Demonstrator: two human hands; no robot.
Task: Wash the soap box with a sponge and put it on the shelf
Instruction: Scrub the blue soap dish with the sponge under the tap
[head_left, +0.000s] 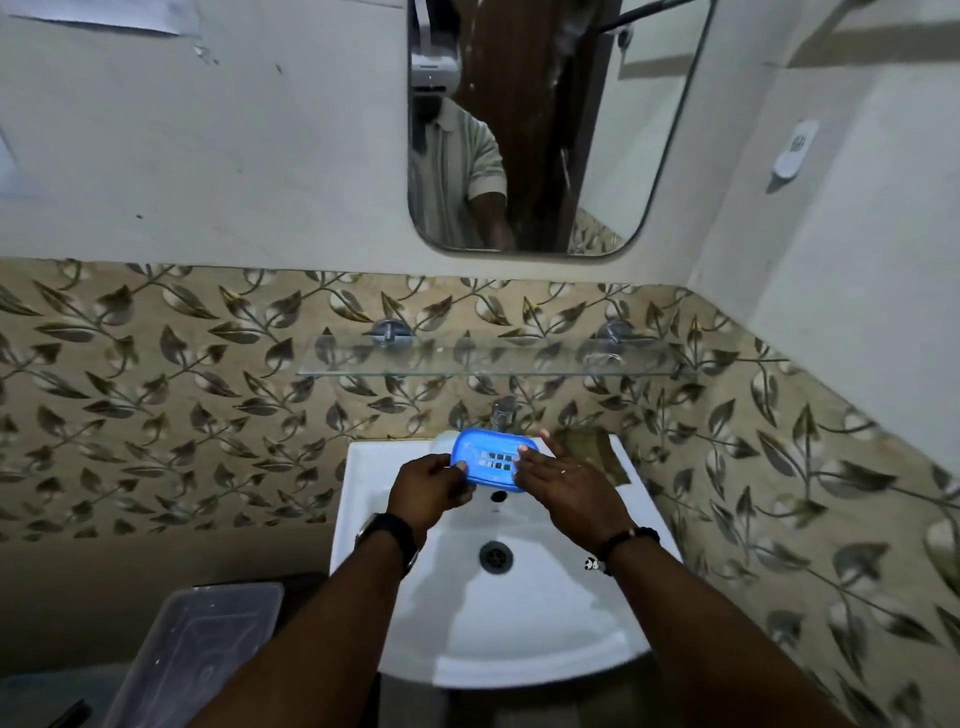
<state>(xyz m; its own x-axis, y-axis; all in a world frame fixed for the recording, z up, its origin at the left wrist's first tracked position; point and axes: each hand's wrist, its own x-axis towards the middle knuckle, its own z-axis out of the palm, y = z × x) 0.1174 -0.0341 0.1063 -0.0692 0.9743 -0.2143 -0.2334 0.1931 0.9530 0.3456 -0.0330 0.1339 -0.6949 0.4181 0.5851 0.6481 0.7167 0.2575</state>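
Soap box (492, 459) over the sink (524, 623)
Left hand (428, 486) and right hand (563, 480) both clasp it below the tap (503, 411) — tilted up, probably for rinsing.

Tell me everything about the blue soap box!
The soap box is bright blue, looks like smooth plastic, and is a rounded oblong. Its hollow side faces the camera, showing two short rows of small drain slots in the middle. It is tilted and held up over the back of the white sink, just under the tap. The left hand grips its left end, and the right hand touches its right end with the fingers. No soap is inside.
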